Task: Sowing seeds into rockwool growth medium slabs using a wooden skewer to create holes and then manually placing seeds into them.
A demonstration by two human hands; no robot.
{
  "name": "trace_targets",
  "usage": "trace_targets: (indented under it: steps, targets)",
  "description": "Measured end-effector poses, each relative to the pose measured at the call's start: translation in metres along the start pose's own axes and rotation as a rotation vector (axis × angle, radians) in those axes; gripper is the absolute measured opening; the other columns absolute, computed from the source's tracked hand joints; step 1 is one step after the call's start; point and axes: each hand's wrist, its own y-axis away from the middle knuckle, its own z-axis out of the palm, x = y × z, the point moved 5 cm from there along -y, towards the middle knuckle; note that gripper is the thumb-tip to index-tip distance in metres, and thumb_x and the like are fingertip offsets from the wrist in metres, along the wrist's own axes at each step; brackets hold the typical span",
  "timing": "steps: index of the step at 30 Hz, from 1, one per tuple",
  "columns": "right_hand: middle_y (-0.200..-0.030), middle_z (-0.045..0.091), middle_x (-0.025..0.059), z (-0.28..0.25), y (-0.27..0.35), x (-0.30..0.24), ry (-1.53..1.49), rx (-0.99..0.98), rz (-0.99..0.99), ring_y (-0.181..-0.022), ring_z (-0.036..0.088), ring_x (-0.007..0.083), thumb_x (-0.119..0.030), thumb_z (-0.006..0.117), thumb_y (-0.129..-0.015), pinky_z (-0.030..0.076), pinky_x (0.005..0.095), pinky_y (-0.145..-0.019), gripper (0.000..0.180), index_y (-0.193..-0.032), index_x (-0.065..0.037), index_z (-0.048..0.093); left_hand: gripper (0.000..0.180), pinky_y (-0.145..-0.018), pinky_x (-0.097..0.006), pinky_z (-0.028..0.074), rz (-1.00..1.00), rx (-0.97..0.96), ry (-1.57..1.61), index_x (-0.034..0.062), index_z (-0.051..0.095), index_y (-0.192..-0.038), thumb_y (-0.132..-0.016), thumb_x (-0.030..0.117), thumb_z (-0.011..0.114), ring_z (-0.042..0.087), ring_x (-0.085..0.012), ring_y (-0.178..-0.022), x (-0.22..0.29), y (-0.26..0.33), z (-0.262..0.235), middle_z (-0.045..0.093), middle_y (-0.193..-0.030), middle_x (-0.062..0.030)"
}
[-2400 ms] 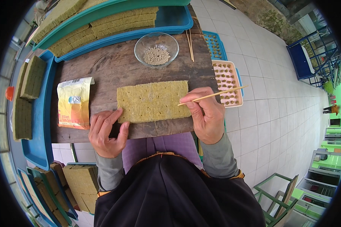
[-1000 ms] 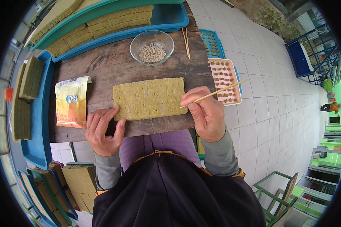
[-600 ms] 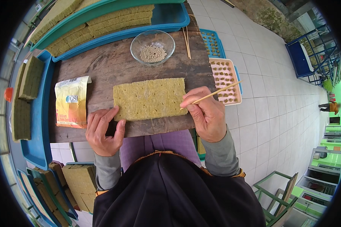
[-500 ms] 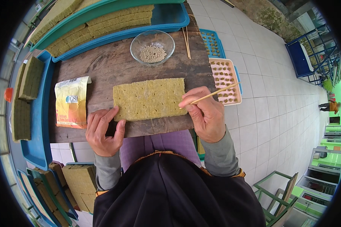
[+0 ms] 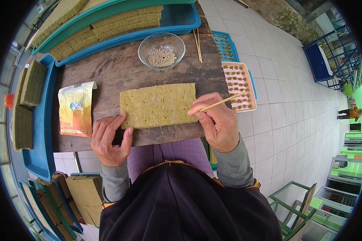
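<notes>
Mustard-yellow slab (image 5: 159, 105), scored in a faint grid, on a dark brown weathered plank (image 5: 120, 68). Left, a yellow-and-orange packet (image 5: 74, 108). Far side, a clear glass bowl (image 5: 161, 45) of cream-white seeds. Blue trays (image 5: 40, 132) hold olive-yellow blocks. Right, a pale pink cell tray (image 5: 239, 86) with greenish plugs. A tan stick (image 5: 223, 101).

The scene is viewed from one head-worn fisheye camera, directed steeply down and close over the wooden board (image 5: 120, 72) (edges are bent).
</notes>
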Motion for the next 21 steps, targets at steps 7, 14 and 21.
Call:
trace_targets:
  steps: [7, 14, 21]
  targets:
    - [-0.084, 0.065, 0.0089, -0.003, 0.001, 0.004, -0.075, 0.017, 0.007, -0.08, 0.062, 0.0264, -0.002, 0.061, -0.089, 0.051, 0.0317, -0.065, 0.004, -0.09, -0.003, 0.065, 0.032, -0.073, -0.036, 0.05, 0.0, 0.004, 0.003, 0.0022, 0.071, -0.1, -0.069, 0.01, 0.077, 0.061, -0.0282, -0.081, 0.0, -0.001, 0.001, 0.066, -0.086, -0.0118]
    - [-0.089, 0.063, 0.0119, -0.025, 0.002, 0.01, 0.157, 0.165, 0.268, -0.071, 0.06, 0.0233, -0.004, 0.055, -0.094, 0.049, 0.0324, -0.064, 0.017, -0.108, -0.004, 0.064, 0.031, -0.073, -0.036, 0.05, -0.007, 0.012, 0.003, 0.0026, 0.071, -0.099, -0.069, 0.01, 0.077, 0.061, -0.0281, -0.081, 0.0, -0.001, 0.0, 0.066, -0.086, -0.0114]
    - [-0.09, 0.064, 0.0126, -0.016, -0.003, 0.006, 0.574, -0.001, 0.088, -0.083, 0.054, 0.0305, -0.001, 0.062, -0.083, 0.046, 0.041, -0.074, 0.035, -0.118, 0.001, 0.059, 0.034, -0.073, -0.036, 0.05, -0.012, 0.027, 0.008, 0.0038, 0.072, -0.098, -0.066, 0.012, 0.08, 0.062, -0.027, -0.08, 0.001, -0.001, -0.001, 0.066, -0.085, -0.0099]
